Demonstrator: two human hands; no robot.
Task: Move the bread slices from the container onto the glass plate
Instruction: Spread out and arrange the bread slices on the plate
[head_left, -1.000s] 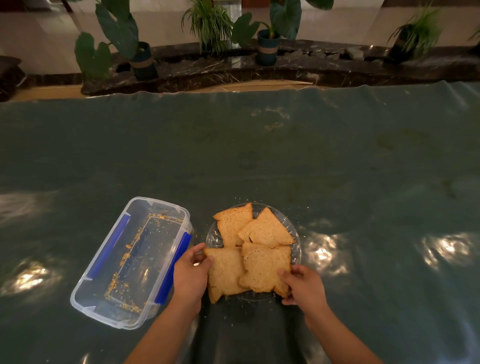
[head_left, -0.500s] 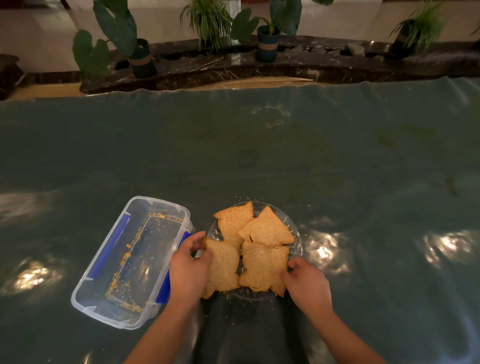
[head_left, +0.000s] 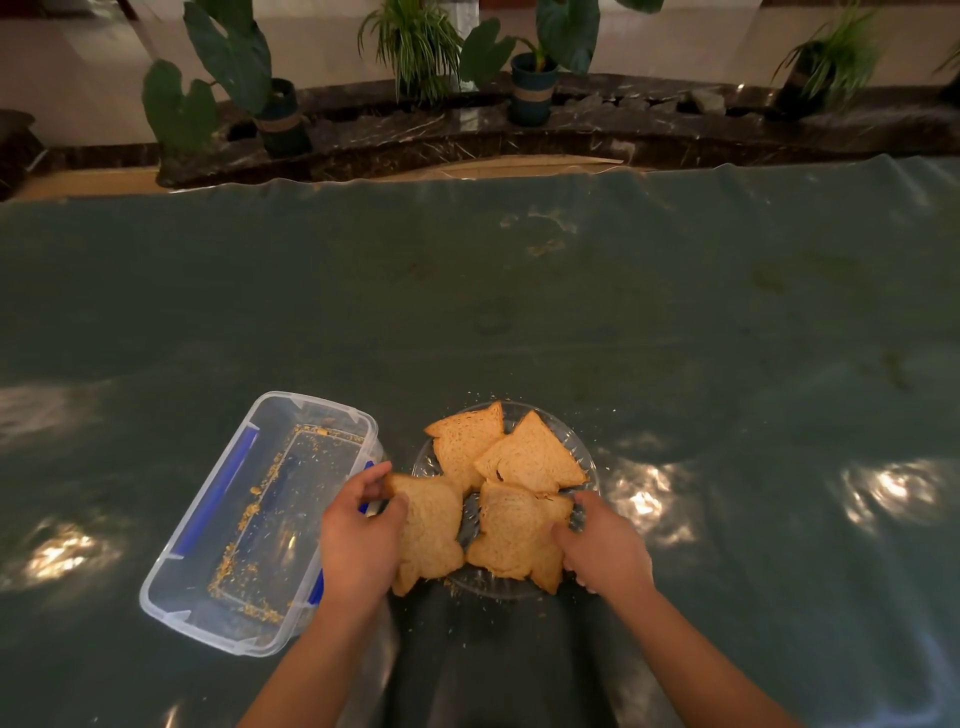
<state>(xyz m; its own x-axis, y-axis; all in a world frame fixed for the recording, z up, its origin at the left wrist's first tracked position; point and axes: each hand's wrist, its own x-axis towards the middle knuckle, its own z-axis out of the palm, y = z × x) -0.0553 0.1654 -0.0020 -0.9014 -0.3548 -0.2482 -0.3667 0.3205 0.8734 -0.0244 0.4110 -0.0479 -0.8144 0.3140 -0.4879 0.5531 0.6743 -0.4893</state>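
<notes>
On glass plate (head_left: 582, 452), four bread slices (head_left: 524, 460) fan outward.

Open green table cover (head_left: 519, 312) is left free beyond and right of the glass plate (head_left: 584, 452). The plate's left flank is blocked by the container (head_left: 260, 519); its face is covered by bread slices (head_left: 530, 457).

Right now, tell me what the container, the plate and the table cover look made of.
Container: clear, glossy plastic by its look, with blue side clips; crumbs show through.
Plate: see-through with a ribbed, glinting rim, probably glass.
Table cover: dark green sheet, shiny and wrinkled, likely vinyl or plastic.
</notes>
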